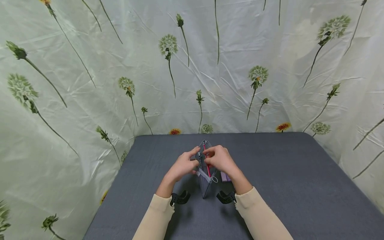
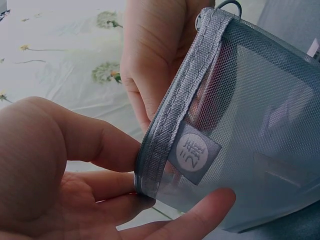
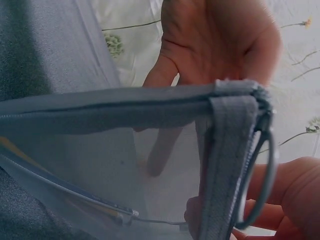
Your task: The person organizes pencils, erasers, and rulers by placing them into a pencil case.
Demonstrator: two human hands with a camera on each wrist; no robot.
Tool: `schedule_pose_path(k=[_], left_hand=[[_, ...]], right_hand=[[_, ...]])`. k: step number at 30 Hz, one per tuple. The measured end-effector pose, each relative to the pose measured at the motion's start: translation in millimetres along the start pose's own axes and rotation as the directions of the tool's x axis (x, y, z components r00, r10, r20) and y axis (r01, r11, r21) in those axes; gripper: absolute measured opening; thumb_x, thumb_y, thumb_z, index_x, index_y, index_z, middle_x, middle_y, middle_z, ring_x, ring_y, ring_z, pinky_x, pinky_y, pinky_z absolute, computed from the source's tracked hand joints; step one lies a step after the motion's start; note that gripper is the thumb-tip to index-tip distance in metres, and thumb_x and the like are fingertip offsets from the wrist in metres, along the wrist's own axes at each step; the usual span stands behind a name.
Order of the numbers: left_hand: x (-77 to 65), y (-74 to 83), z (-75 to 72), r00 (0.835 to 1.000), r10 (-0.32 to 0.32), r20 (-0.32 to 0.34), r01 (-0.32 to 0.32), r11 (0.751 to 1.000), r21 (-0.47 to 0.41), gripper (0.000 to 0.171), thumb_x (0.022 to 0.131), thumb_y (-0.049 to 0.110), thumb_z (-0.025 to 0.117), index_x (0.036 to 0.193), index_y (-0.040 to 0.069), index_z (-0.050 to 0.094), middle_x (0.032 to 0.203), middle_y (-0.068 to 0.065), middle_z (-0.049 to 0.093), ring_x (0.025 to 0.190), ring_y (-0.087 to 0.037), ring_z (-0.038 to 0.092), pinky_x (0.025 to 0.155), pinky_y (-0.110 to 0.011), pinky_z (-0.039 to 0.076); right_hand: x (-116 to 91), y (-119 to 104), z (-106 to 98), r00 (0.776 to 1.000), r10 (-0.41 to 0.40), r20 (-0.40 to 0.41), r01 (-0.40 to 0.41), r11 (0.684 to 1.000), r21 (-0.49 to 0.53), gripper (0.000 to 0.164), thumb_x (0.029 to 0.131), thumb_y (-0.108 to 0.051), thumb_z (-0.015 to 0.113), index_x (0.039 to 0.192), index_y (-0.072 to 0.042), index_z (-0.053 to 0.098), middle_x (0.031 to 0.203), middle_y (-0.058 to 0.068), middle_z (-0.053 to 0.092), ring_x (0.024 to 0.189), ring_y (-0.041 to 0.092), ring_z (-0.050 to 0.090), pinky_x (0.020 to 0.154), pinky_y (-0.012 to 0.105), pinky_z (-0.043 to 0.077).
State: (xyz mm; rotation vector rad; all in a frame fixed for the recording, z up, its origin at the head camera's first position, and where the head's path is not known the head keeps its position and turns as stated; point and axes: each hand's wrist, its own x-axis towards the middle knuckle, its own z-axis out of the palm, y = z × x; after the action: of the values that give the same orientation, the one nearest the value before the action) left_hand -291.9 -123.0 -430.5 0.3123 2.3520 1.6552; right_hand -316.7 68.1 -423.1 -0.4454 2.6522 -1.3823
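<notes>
A grey-blue mesh zipper pouch [image 1: 205, 186] stands upright on the table, its top open. In the left wrist view its woven rim and cloth label [image 2: 194, 154] show close up. My left hand [image 1: 183, 164] holds the rim, thumb and fingers on either side of it. At the opposite rim is my right hand [image 1: 219, 159], its fingers curled over the zipper edge [image 3: 230, 165] with one fingertip seen beyond it. Inside, a thin red stick [image 1: 208, 170] lies lengthwise beside the right fingertips. A dark strip with silvery marks [image 1: 200, 160] is on the left side.
A small purple block [image 1: 224, 176] lies on the dark grey table [image 1: 279, 173], right of the pouch and partly behind my right wrist. A loop pull [image 1: 214, 179] hangs at the pouch's near end. Behind the table hangs a flowered curtain [image 1: 228, 83].
</notes>
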Motion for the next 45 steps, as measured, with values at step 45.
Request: schedule_pose_path(k=[45], left_hand=[[-3.2, -5.9, -11.3, 1.0, -0.002, -0.024, 0.002, 1.0, 0.001, 0.07, 0.093, 0.002, 0.056, 0.159, 0.017, 0.036, 0.164, -0.003, 0.027, 0.139, -0.038, 0.04, 0.073, -0.045, 0.057]], right_hand=[[-13.2, 25.0, -74.2, 0.997, -0.049, -0.059, 0.041, 0.99, -0.132, 0.04, 0.091, -0.007, 0.071, 0.13, -0.013, 0.069, 0.113, 0.015, 0.069, 0.105, 0.032, 0.065, 0.076, 0.042, 0.054]])
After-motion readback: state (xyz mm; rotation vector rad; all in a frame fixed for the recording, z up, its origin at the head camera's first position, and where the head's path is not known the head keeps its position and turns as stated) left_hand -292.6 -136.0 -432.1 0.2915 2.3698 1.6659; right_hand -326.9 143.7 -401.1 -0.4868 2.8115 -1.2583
